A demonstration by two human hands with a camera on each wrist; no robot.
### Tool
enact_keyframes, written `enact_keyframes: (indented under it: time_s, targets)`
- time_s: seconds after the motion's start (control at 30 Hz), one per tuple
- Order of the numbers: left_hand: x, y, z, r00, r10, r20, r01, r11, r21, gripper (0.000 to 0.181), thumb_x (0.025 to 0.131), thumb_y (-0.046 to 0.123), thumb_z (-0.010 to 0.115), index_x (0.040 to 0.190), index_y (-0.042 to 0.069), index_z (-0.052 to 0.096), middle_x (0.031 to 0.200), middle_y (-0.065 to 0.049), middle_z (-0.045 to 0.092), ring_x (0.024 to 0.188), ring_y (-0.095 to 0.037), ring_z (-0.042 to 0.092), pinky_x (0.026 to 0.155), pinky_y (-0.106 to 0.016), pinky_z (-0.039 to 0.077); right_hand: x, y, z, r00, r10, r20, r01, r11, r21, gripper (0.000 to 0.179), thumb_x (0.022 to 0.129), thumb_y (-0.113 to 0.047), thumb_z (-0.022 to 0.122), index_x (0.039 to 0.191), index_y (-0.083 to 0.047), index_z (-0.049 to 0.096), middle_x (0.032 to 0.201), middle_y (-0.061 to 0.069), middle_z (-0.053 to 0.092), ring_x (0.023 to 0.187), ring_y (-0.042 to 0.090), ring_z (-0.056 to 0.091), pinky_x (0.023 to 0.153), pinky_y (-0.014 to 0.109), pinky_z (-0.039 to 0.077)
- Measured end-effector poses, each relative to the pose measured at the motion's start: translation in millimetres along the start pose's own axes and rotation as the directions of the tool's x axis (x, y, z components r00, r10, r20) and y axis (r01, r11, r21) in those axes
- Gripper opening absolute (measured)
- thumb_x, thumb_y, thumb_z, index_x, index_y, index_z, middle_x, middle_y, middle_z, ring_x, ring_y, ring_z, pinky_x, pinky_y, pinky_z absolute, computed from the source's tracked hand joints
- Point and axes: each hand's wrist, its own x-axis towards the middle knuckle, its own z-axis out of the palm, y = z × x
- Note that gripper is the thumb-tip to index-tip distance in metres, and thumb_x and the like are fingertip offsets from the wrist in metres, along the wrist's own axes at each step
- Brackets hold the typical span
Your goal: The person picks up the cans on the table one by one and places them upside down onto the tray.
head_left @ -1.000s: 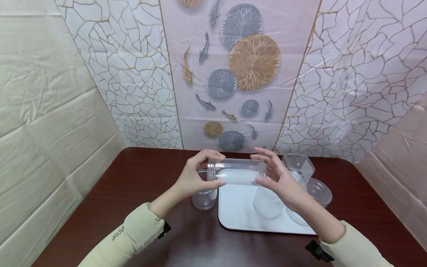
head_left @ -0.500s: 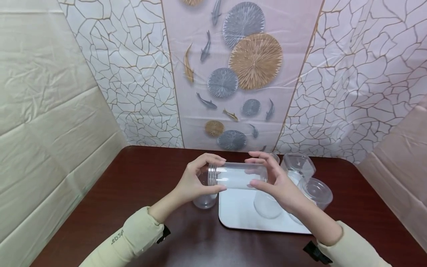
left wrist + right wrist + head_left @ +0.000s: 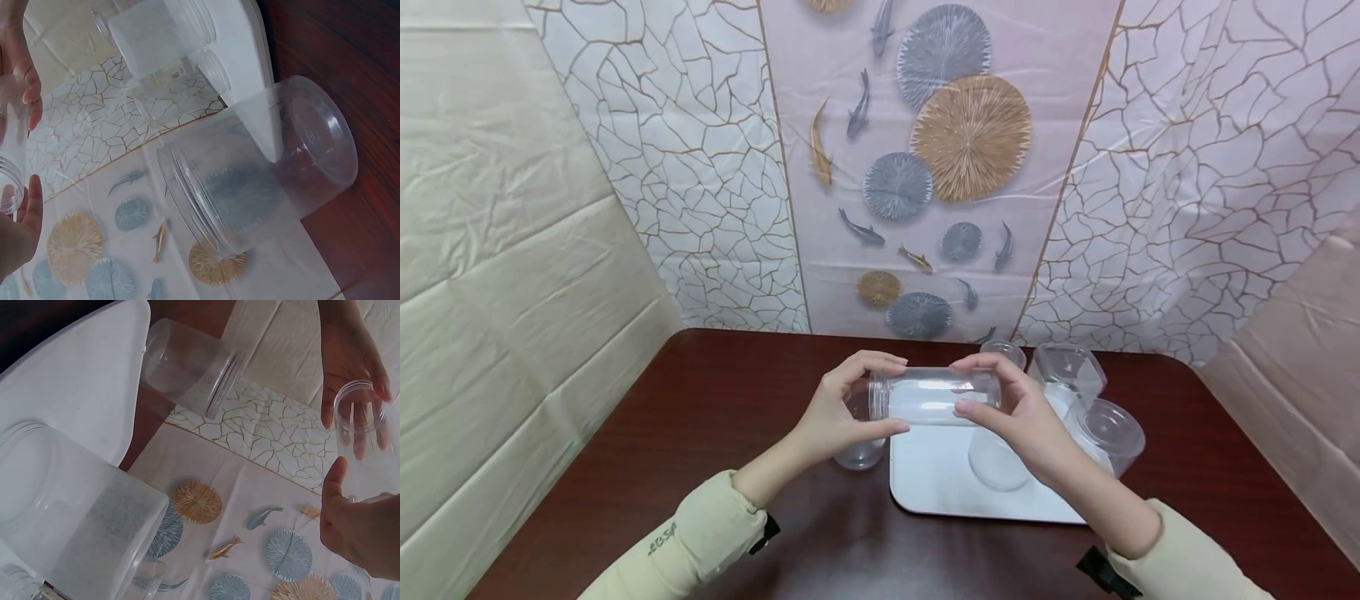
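A clear cylindrical plastic jar [image 3: 928,398] lies sideways in the air between both hands, its threaded mouth toward the left. My left hand [image 3: 842,408] grips the mouth end between thumb and fingers. Around the base end, my right hand [image 3: 1026,412] holds with thumb below and fingers above. The wrist views show the mouth uncovered, with the left hand [image 3: 353,359] at that end. Under the left hand, another clear jar [image 3: 861,454] stands on the table, left of the tray; it looms large in the left wrist view [image 3: 250,169].
A white tray [image 3: 925,483] lies on the dark red wooden table [image 3: 760,517]. On its right side are a round clear jar [image 3: 996,462], a squarish clear container [image 3: 1067,367] and a round tub [image 3: 1111,429]. Another clear jar [image 3: 1003,352] stands behind the right hand. Patterned cloth hangs behind.
The held jar has come down slightly with both hands. The right hand's fingers, spread and raised earlier, now lie closer on the jar, and its thumb has moved left along it.
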Motion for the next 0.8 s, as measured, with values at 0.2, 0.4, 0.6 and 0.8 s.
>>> enact_keyframes:
  time_s: [0.2, 0.4, 0.6, 0.8]
  targets:
    - [-2.8, -1.4, -1.4, 1.000, -0.017, 0.019, 0.016, 0.999, 0.033, 0.055, 0.064, -0.004, 0.082, 0.113, 0.000, 0.057, 0.120, -0.016, 0.058, 0.115, -0.012, 0.053, 0.093, -0.034, 0.050, 0.8, 1, 1, 1.000, 0.014, 0.012, -0.014, 1.000, 0.008, 0.034, 0.089, -0.008, 0.063, 0.121, -0.009, 0.052, 0.125, -0.002, 0.046, 0.106, 0.009, 0.051, 0.080, 0.025, 0.054]
    - [-4.5, -4.5, -6.4, 0.999, -0.015, 0.032, 0.012, 0.995, 0.096, 0.054, 0.066, 0.000, 0.083, 0.114, 0.002, 0.058, 0.121, -0.013, 0.057, 0.116, -0.014, 0.051, 0.094, -0.033, 0.050, 3.3, 2, 1, 1.000, 0.010, 0.026, -0.010, 1.000, 0.010, 0.035, 0.089, -0.007, 0.063, 0.121, -0.006, 0.051, 0.121, -0.002, 0.049, 0.101, 0.008, 0.054, 0.079, 0.026, 0.054]
    - [-5.8, -9.1, -15.2, 0.996, -0.026, 0.086, 0.013, 0.990, 0.143, 0.056, 0.068, 0.004, 0.082, 0.118, 0.004, 0.057, 0.124, -0.011, 0.055, 0.119, -0.017, 0.050, 0.093, -0.034, 0.050, 5.2, 3, -2, 1.000, 0.019, 0.025, -0.018, 0.999, -0.030, 0.033, 0.089, -0.009, 0.063, 0.120, -0.011, 0.053, 0.121, -0.005, 0.050, 0.104, 0.009, 0.051, 0.080, 0.025, 0.053]
    - [-10.2, -16.0, -25.7, 0.985, -0.077, 0.154, 0.039, 0.970, 0.238, 0.062, 0.071, 0.011, 0.082, 0.125, 0.008, 0.052, 0.127, -0.007, 0.052, 0.116, -0.016, 0.049, 0.092, -0.031, 0.049, 6.2, 4, -6, 1.000, 0.012, 0.026, -0.009, 0.997, -0.081, 0.036, 0.089, -0.011, 0.064, 0.122, -0.005, 0.051, 0.124, -0.004, 0.049, 0.115, 0.006, 0.046, 0.083, 0.022, 0.051]
